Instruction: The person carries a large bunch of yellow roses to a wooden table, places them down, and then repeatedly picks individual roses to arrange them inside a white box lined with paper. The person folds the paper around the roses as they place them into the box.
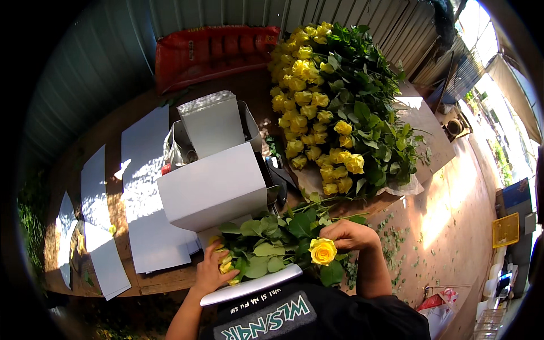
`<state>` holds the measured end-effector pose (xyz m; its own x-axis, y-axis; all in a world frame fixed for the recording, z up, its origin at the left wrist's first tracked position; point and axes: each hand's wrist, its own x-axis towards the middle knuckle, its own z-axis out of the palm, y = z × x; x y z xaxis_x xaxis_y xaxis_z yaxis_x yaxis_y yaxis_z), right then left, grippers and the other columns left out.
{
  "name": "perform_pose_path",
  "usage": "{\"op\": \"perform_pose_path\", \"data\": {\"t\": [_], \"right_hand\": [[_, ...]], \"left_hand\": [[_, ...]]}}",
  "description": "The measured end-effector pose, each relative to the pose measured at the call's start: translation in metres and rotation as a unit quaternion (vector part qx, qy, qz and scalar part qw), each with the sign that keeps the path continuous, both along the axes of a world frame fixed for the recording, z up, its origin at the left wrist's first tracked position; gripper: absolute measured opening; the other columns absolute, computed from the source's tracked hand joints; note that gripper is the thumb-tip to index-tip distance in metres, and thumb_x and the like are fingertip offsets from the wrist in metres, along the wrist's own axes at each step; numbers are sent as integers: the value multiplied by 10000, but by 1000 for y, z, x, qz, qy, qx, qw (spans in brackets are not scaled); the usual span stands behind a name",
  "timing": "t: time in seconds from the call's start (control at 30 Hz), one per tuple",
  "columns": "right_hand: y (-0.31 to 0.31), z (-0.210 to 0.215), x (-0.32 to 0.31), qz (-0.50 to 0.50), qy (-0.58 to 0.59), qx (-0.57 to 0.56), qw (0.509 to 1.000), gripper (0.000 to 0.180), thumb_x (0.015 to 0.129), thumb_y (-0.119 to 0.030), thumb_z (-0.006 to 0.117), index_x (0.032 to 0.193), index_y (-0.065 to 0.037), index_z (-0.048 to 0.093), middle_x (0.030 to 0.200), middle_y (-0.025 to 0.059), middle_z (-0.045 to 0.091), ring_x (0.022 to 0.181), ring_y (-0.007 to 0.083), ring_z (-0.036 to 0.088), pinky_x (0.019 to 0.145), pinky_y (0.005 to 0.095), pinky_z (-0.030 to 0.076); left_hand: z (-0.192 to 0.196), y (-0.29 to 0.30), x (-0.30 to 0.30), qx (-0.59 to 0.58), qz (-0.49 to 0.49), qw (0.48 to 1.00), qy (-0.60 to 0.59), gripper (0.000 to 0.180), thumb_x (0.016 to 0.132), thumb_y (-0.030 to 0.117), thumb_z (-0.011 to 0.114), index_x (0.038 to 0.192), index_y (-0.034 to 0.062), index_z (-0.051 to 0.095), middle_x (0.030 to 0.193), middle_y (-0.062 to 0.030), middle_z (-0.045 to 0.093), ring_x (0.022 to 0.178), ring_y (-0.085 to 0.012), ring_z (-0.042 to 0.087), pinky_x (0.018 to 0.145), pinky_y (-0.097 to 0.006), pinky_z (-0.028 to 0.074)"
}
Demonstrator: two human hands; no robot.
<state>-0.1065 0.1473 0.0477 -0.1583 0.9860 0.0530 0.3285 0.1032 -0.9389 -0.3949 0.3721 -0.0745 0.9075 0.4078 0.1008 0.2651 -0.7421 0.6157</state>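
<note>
holding yellow blooms [226, 265], left hand [212, 271] | right hand [344, 233] curled beside single rose [323, 251], grip unclear

Strong daylight enters from the open side at the right, where the glare becomes almost white. On the floor [430, 243] I see a bright patch of sun. Spotted light and shadow lie over the paper sheets [153, 238]. Below the table [170, 276] it is quite dark. The yellow rose [323, 251] appears sharp; the metal wall [96, 90] bends toward a black rim.
</note>
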Motion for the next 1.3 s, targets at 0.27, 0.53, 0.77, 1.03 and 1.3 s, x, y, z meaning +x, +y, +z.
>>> {"op": "perform_pose_path", "data": {"t": [0.27,0.53,0.77,1.03,1.3], "right_hand": [[1,0,3,21,19,7,1000,167,800,-106,533,887,36,551,809,116,558,726,240,528,663,302,415],[1,-4,4,13,47,15,999,156,786,-95,553,833,54,560,767,117,548,682,226,512,646,302,408],[7,-3,-2,13,35,3,999,171,802,-115,547,857,47,553,767,108,539,671,222,507,631,298,404],[12,4,-14,1,-9,-9,1000,184,799,-105,533,923,31,548,747,117,541,672,243,511,622,312,410],[16,3,-31,-19,-50,-8,999,197,785,-96,544,944,20,554,849,122,584,765,270,555,672,320,436]], "left_hand": [[2,3,-2,-6,1,1000,-9,593,589,368,720,1043,71,482,1197,-132,374,985,-319,500,727,-402,465],[6,2,0,-4,1,1000,9,602,561,316,739,1022,25,483,1205,-153,358,951,-345,516,749,-398,459],[23,7,-5,23,0,998,56,519,631,380,690,1035,105,515,1203,-106,373,908,-296,543,695,-382,474],[94,0,7,-8,-32,998,-61,212,674,213,677,859,134,610,889,-48,517,639,-195,546,534,-283,454],[177,-59,62,102,-122,958,-240,174,622,63,687,770,119,614,793,-11,478,466,-103,442,425,-226,370]]}}
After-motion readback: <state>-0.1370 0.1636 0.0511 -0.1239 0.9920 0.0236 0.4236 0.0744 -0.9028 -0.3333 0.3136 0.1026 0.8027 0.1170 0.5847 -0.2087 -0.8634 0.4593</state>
